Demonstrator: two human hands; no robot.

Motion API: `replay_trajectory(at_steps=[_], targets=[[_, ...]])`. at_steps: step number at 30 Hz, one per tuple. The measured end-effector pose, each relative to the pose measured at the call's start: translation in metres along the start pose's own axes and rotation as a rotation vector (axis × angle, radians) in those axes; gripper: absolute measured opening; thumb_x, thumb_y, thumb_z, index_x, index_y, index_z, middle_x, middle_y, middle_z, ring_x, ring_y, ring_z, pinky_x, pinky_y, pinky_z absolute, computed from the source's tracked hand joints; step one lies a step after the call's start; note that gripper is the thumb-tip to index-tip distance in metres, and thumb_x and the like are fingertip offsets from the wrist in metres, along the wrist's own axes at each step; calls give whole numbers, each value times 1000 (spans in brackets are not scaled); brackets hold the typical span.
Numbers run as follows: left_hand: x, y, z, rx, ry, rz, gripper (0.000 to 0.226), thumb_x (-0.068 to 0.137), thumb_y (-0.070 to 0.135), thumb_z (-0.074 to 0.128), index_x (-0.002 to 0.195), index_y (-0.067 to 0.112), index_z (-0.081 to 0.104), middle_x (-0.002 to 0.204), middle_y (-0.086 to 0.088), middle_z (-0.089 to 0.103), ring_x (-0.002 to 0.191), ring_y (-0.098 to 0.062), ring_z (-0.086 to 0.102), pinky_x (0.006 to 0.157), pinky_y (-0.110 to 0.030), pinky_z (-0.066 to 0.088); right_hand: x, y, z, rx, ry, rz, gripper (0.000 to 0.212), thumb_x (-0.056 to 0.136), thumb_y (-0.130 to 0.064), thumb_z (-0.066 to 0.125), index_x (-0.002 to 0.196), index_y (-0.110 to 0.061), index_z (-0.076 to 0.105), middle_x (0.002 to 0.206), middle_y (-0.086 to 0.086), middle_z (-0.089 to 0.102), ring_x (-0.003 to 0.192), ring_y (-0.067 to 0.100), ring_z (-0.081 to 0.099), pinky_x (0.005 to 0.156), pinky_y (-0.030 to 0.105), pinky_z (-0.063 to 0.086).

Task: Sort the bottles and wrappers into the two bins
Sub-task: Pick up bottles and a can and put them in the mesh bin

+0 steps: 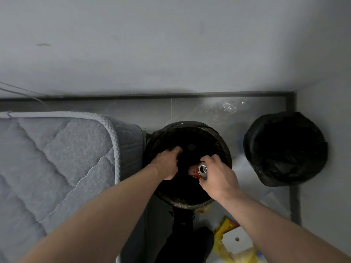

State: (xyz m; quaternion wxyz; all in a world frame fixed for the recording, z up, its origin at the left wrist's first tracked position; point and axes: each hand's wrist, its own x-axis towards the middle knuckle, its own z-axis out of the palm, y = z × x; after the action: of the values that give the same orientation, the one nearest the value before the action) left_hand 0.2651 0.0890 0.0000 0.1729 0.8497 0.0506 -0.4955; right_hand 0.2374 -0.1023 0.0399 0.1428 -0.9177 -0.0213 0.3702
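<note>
Two round bins lined with black bags stand on the floor by the wall. The nearer bin is right below me, the other bin stands to its right. My right hand holds a red drink can tilted over the mouth of the nearer bin. My left hand is over the left side of the same bin, fingers curled down inside it; what they grip is hidden in the dark. Yellow wrappers lie on the floor below the bin.
A grey quilted mattress fills the left, its edge close to the nearer bin. A clear plastic sheet lies against the wall behind the bins. A dark baseboard runs along the wall corner at right.
</note>
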Motion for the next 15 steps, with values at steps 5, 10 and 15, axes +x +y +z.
replay_trajectory(at_steps=[5, 10, 15], targets=[[11, -4, 1, 11, -20, -2, 79, 91, 9, 50, 154, 42, 15, 146, -18, 41, 126, -41, 51, 106, -46, 46, 20, -7, 25, -130, -35, -14, 65, 81, -24, 81, 138, -25, 49, 127, 3, 53, 104, 26, 67, 83, 37, 57], [11, -7, -3, 34, -7, 23, 88, 88, 7, 52, 156, 43, 10, 150, -18, 35, 129, -43, 48, 107, -45, 45, 36, -9, 36, -199, -66, -17, 60, 85, -12, 74, 140, -20, 50, 135, 7, 50, 108, 29, 66, 85, 38, 57], [13, -5, -4, 69, 7, 51, 89, 88, 10, 54, 156, 44, 7, 149, -17, 37, 127, -43, 50, 105, -44, 46, 44, -8, 40, -240, -96, -13, 62, 85, -5, 71, 141, -22, 52, 144, 9, 39, 118, 30, 55, 92, 38, 55]])
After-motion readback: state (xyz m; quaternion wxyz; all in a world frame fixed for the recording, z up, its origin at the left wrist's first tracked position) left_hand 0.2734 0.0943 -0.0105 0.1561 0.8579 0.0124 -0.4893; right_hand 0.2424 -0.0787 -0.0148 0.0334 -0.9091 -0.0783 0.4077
